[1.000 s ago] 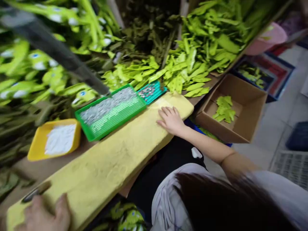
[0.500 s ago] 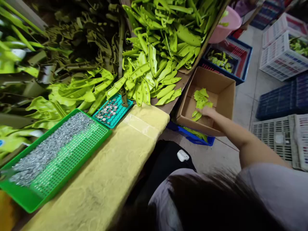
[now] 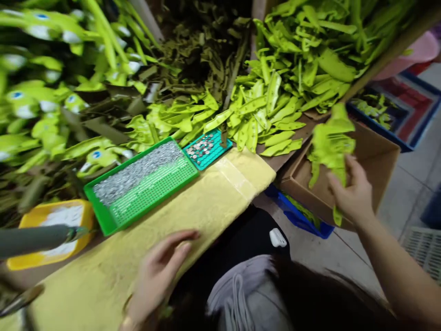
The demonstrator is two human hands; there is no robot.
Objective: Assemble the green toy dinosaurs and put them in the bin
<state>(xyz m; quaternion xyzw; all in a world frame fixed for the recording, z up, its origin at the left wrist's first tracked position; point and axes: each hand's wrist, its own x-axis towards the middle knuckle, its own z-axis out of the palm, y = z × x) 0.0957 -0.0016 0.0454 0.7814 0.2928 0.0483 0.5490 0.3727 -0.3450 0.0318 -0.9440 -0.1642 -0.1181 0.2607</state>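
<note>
My right hand (image 3: 354,193) pinches a lime-green moulded plastic piece (image 3: 332,142) with an irregular outline, held up over the cardboard box (image 3: 374,184). Whether it is one piece or a few together I cannot tell. My left hand (image 3: 160,269) hovers by the front edge of the yellow padded cloth (image 3: 210,207), thumb and fingers a little apart, holding nothing. Beyond it lies a green perforated tray (image 3: 155,188) with many small silver metal pieces, probably screws. A teal tray (image 3: 215,156) with small round metal discs adjoins it.
Lime-green plastic parts (image 3: 282,110) are heaped at the back, beside dark olive parts (image 3: 203,55). Figures with painted blue eyes (image 3: 41,99) pile at the left. A yellow bin (image 3: 74,246) stands behind a grey tool (image 3: 34,241). A blue crate (image 3: 324,230) sits below the box.
My right hand has risen out of the cardboard box with the lime-green piece. My left hand has come into view over the yellow cloth. The view has swung left.
</note>
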